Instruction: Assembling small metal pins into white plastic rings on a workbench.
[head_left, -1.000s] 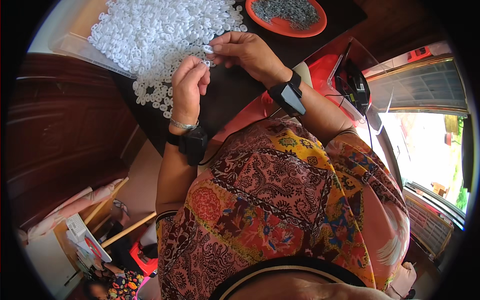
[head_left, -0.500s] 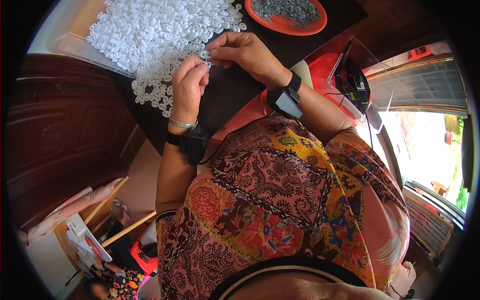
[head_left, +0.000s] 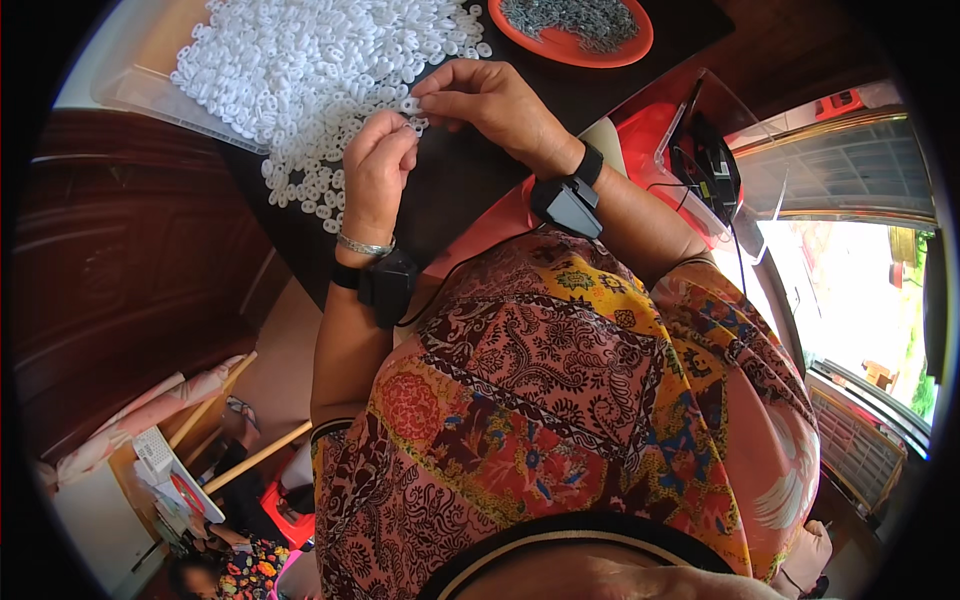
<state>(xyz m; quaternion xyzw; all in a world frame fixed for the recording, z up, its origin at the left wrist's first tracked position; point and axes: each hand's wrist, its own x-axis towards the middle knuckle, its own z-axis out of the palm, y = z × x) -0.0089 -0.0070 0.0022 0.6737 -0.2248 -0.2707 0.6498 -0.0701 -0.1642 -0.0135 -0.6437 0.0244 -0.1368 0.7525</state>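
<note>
My left hand (head_left: 375,175) is closed, its thumb and index finger pinching a small white oval plastic piece (head_left: 418,125) that shows just past the fingertips. Close above it, my right hand (head_left: 490,105) holds another white oval piece with holes (head_left: 409,104) between thumb and fingertips. The two pieces are nearly touching; whether something thin joins them is too small to tell. Behind both hands spreads a large heap of the same white oval pieces (head_left: 310,70), its loose edge reaching beside my left hand.
An orange-red plate (head_left: 648,45) of small grey metal parts (head_left: 585,22) stands at the far right of the dark table (head_left: 450,190). A clear plastic tray (head_left: 190,120) lies under the heap. At right, a red stool (head_left: 645,135) bears a clear box with a black device (head_left: 712,165).
Both hands stay in nearly the same place, still pinching. The white piece in the right fingers has turned slightly and sits a little higher.
</note>
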